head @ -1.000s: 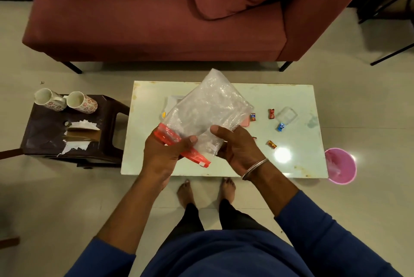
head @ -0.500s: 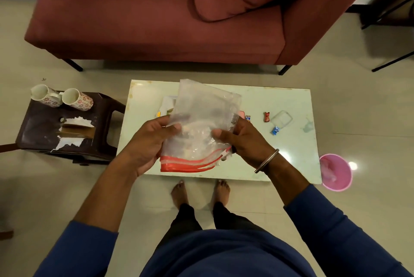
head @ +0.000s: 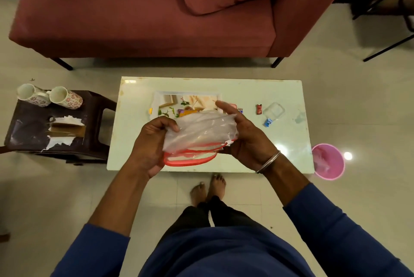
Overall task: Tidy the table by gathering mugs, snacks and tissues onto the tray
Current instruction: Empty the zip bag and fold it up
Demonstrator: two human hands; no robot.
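Left hand (head: 149, 145): I see my fingers closed on the left edge of the clear zip bags (head: 199, 135), thumb pressed on top.
Right hand (head: 247, 140): fingers wrapped round the bags' right end, index finger stretched out above.
Bags: bunched, red zip strips facing me, held above the near half of the white surface (head: 289, 142).
Tray (head: 170, 100): flat on the surface beyond my hands, printed picture on it, partly hidden by the bags.
Snacks: a red sweet (head: 259, 109) and a blue sweet (head: 268, 122) lie right of the tray, beside a clear wrapper (head: 274, 110).
Mugs (head: 48, 97): two, tipped on their sides on the dark stool (head: 94, 133) at left.
Tissues (head: 63, 130): torn, on the same stool.
Pink bin (head: 328, 161): on the floor, at the surface's right corner.
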